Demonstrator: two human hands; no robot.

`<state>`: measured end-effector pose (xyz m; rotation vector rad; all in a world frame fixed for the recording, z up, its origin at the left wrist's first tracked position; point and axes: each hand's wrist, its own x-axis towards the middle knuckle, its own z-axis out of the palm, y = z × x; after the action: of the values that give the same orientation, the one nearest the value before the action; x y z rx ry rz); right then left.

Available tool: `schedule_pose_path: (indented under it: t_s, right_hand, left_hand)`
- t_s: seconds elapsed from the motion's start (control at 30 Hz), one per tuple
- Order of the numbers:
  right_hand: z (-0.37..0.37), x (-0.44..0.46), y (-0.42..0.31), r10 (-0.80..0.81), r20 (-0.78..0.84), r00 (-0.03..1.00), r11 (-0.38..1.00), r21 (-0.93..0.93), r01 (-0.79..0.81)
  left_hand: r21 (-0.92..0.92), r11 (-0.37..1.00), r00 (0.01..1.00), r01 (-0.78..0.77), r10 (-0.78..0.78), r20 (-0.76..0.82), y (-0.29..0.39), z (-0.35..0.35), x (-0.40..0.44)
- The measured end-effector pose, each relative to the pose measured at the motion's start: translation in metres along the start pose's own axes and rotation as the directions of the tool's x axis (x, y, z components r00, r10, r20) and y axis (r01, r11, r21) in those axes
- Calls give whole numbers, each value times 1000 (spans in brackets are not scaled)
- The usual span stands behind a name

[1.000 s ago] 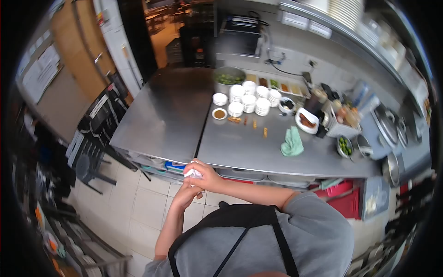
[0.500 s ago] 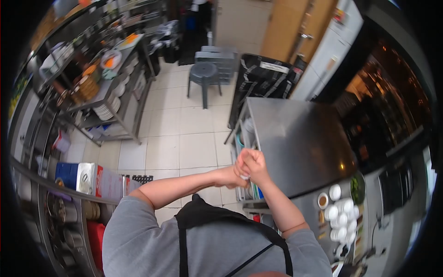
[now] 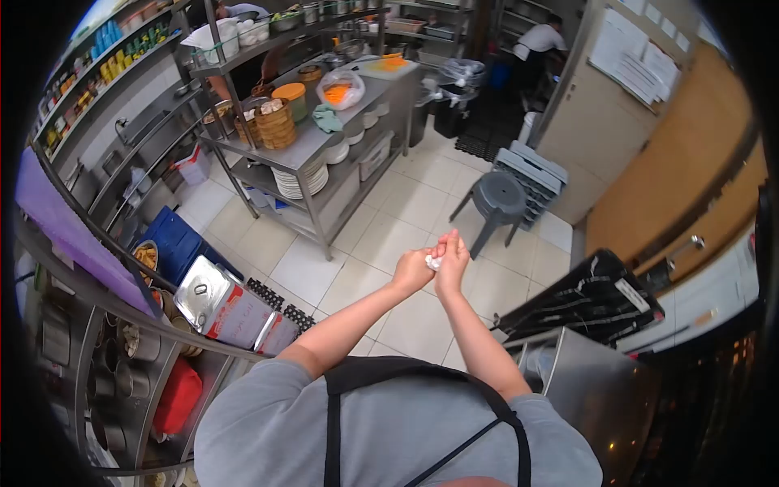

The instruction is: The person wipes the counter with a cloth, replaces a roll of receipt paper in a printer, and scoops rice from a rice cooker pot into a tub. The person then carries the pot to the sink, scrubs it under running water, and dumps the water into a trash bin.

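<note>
My left hand (image 3: 412,272) and my right hand (image 3: 452,265) meet in front of my body, above the tiled floor. Between them is a small white crumpled item (image 3: 434,263), which looks like tissue or cloth. The fingers of my left hand are curled against it, and those of my right hand press over it from the other side. Parts of the item are hidden by the fingers.
A grey stool (image 3: 498,197) stands ahead beside stacked grey crates (image 3: 531,178). To the left is a steel shelving table (image 3: 304,154) with bamboo steamers. A steel counter (image 3: 600,398) is at lower right. Another person (image 3: 542,40) bends in the far background.
The view has swung left, from the counter with white cups to the stool and shelving. My hands stay together around the white item, and their grip has shifted.
</note>
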<state>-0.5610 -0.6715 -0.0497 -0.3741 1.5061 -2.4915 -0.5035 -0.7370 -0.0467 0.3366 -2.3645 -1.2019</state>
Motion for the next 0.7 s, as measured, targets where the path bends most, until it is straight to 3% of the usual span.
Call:
schedule_pose_path:
  t_s: [0.03, 0.07, 0.1, 0.13, 0.2, 0.3, 0.43, 0.5, 0.6, 0.63, 0.7]
  right_hand:
    - [-10, 11, 1, 10, 14, 1000, 1000, 3, -10]
    - [-20, 20, -1, -143, 238, 961, 929, -304, 213]
    - [-22, 58, 2, -206, 502, 840, 720, -504, 478]
    - [-27, 71, -3, -202, 520, 830, 719, -497, 486]
    - [-37, 101, -10, -31, 643, 765, 649, -570, 505]
    - [-58, 168, 8, 58, 694, 718, 620, -589, 519]
    - [-70, 286, 26, 38, 710, 703, 623, -567, 539]
    - [-59, 349, 30, 74, 562, 824, 604, -683, 412]
    - [-29, 438, 37, 3, 460, 888, 702, -634, 326]
    - [-21, 470, 45, -22, 421, 907, 746, -597, 295]
    - [0, 537, 59, -122, 359, 925, 790, -529, 309]
  left_hand:
    - [60, 998, 999, -37, 37, 0, -16, 2, 18]
    - [186, 983, 995, 6, -25, 99, -31, 3, 38]
    - [188, 982, 997, 20, -33, 67, -50, 5, 77]
    - [232, 972, 986, -32, -7, 165, -60, 8, 92]
    - [286, 953, 956, -100, 13, 293, -75, 23, 122]
    - [211, 977, 937, -34, -43, 348, -111, 63, 163]
    - [124, 985, 943, 120, -153, 296, -139, 64, 222]
    - [212, 949, 927, 234, -283, 245, -173, 52, 242]
    - [372, 781, 810, 502, -575, 116, -273, 37, 240]
    - [411, 755, 814, 511, -579, 51, -288, 26, 233]
    - [454, 518, 599, 725, -799, -46, -347, 14, 207]
